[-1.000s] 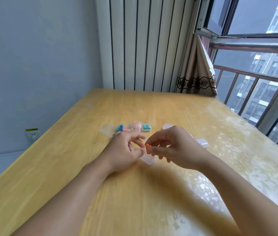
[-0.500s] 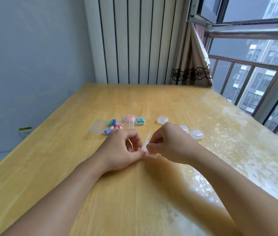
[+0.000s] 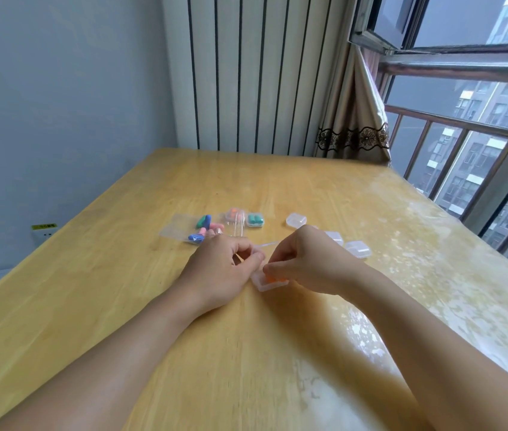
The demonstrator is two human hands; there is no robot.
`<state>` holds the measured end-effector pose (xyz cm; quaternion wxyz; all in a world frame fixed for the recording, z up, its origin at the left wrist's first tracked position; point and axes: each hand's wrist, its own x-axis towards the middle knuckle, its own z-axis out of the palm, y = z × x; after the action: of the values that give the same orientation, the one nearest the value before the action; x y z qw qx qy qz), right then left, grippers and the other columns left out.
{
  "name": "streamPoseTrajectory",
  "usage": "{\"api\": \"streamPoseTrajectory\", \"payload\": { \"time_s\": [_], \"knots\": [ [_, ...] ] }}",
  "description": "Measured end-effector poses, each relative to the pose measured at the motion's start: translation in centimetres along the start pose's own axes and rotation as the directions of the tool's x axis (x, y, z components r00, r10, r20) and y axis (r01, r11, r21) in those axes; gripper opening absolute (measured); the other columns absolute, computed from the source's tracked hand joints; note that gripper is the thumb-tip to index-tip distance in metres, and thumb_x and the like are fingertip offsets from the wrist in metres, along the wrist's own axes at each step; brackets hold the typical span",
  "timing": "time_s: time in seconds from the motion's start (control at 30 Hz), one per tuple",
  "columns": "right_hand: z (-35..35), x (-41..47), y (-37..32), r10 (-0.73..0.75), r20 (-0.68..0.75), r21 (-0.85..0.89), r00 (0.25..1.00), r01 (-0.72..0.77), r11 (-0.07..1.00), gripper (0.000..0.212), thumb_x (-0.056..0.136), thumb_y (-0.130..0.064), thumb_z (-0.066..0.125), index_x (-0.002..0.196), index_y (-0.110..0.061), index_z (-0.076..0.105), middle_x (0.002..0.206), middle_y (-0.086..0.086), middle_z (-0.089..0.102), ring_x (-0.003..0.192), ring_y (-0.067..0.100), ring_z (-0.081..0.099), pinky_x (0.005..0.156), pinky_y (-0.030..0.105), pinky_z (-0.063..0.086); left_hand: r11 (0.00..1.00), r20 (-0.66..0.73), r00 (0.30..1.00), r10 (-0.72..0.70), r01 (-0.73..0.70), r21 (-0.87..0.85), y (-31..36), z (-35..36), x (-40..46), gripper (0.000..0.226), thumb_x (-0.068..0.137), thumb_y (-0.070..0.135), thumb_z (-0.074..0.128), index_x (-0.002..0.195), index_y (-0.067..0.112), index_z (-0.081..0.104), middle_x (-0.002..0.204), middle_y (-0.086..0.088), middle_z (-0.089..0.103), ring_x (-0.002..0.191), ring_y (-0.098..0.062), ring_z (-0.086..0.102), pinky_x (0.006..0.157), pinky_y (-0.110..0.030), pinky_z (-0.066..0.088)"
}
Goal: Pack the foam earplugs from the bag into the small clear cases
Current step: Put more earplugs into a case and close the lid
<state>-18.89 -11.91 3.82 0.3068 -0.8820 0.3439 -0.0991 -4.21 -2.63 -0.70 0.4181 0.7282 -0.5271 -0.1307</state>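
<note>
Head view: both hands (image 3: pixel 308 259) at open case (image 3: pixel 270 283).

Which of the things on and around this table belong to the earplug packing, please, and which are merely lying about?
Part of the job:
- open case with an orange earplug, between left hand and right hand
- bag of loose earplugs
- filled cases
- empty cases

Merely there:
- curtain
- wall socket
- window railing
</note>
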Motion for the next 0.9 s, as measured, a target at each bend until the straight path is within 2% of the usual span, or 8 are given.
{"api": "streamPoseTrajectory", "payload": {
  "time_s": [0.13, 0.23, 0.37, 0.5, 0.63, 0.7, 0.77, 0.9],
  "knots": [
    [0.0, -0.4, -0.4, -0.001, 0.018, 0.015, 1.000, 0.001, 1.000, 0.037, 0.083, -0.020, 0.075, 0.049, -0.014, 0.062, 0.047, -0.001, 0.036, 0.036, 0.010, 0.027, 0.041, 0.020, 0.021, 0.998, -0.039, 0.997, 0.070, -0.069, 0.012, 0.3, 0.0, -0.1, 0.017, 0.094, 0.024, 0.066, 0.081, 0.024, 0.077, 0.061, 0.008, 0.068, 0.096, 0.001, 0.049, 0.113, -0.012, 0.004],
    [0.4, -0.3, -0.3, -0.007, -0.002, 0.028, 1.000, 0.007, 1.000, 0.049, 0.083, -0.018, 0.073, 0.038, -0.022, 0.056, 0.042, -0.004, 0.034, 0.037, 0.011, 0.026, 0.040, 0.019, 0.020, 0.996, -0.038, 0.995, 0.089, -0.088, 0.026, 0.3, 0.0, 0.0, 0.015, 0.092, 0.020, 0.070, 0.080, 0.029, 0.075, 0.067, 0.011, 0.075, 0.089, -0.005, 0.062, 0.122, -0.025, 0.005],
    [0.4, -0.3, -0.1, 0.000, -0.009, 0.072, 1.000, 0.001, 0.997, 0.036, 0.086, -0.023, 0.076, 0.051, -0.020, 0.067, 0.045, -0.004, 0.046, 0.035, 0.007, 0.033, 0.040, 0.019, 0.026, 0.997, -0.016, 0.997, 0.071, -0.072, -0.029, 0.0, 0.0, 0.0, 0.013, 0.089, 0.018, 0.074, 0.082, 0.029, 0.077, 0.072, 0.012, 0.076, 0.075, -0.003, 0.065, 0.121, -0.038, 0.021],
    [-1.0, -0.5, 0.3, 0.003, -0.017, 0.217, 1.000, 0.001, 0.976, 0.018, 0.081, -0.024, 0.085, 0.084, -0.009, 0.076, 0.065, 0.010, 0.072, 0.050, 0.015, 0.055, 0.048, 0.027, 0.044, 0.996, 0.013, 0.998, 0.060, -0.059, -0.072, -0.4, 0.1, 0.0, 0.008, 0.089, 0.019, 0.074, 0.088, 0.026, 0.078, 0.077, 0.008, 0.077, 0.070, -0.006, 0.068, 0.090, -0.025, 0.051],
    [-2.3, -0.7, 1.0, -0.027, -0.019, 0.372, 0.999, 0.032, 0.928, 0.019, 0.075, -0.004, 0.088, 0.089, 0.000, 0.076, 0.076, 0.015, 0.078, 0.064, 0.019, 0.075, 0.064, 0.027, 0.062, 0.998, 0.017, 0.999, 0.035, -0.034, -0.058, -0.3, 0.1, 0.0, 0.006, 0.088, 0.016, 0.075, 0.088, 0.022, 0.077, 0.075, 0.009, 0.074, 0.064, 0.002, 0.062, 0.073, -0.007, 0.045],
    [-2.2, -0.6, 1.0, -0.058, -0.047, 0.263, 0.997, 0.068, 0.962, 0.016, 0.077, -0.007, 0.087, 0.091, -0.007, 0.080, 0.064, -0.007, 0.075, 0.054, 0.001, 0.067, 0.053, 0.013, 0.050, 0.998, 0.019, 0.999, 0.028, -0.027, -0.051, -0.2, 0.1, 0.0, 0.006, 0.088, 0.015, 0.075, 0.087, 0.021, 0.077, 0.074, 0.011, 0.073, 0.063, 0.004, 0.061, 0.071, -0.004, 0.043],
    [-1.9, -0.5, 1.1, -0.103, -0.047, 0.122, 0.994, 0.108, 0.987, 0.012, 0.080, -0.012, 0.085, 0.092, -0.017, 0.083, 0.056, -0.019, 0.069, 0.045, 0.001, 0.055, 0.046, 0.014, 0.041, 0.998, 0.019, 0.999, 0.030, -0.029, -0.050, -0.2, -0.1, 0.0, 0.008, 0.087, 0.014, 0.076, 0.087, 0.021, 0.077, 0.077, 0.011, 0.073, 0.064, 0.006, 0.060, 0.072, 0.000, 0.041],
    [-1.6, -0.4, 1.6, -0.149, -0.011, -0.023, 0.989, 0.149, 0.989, 0.017, 0.086, -0.011, 0.078, 0.094, -0.025, 0.082, 0.081, -0.003, 0.078, 0.069, 0.010, 0.072, 0.068, 0.035, 0.062, 0.999, 0.020, 0.999, 0.037, -0.036, -0.024, 0.0, -0.2, -0.1, 0.012, 0.087, 0.016, 0.077, 0.082, 0.026, 0.074, 0.082, 0.005, 0.076, 0.063, 0.006, 0.058, 0.073, 0.011, 0.027]
  ]
}}
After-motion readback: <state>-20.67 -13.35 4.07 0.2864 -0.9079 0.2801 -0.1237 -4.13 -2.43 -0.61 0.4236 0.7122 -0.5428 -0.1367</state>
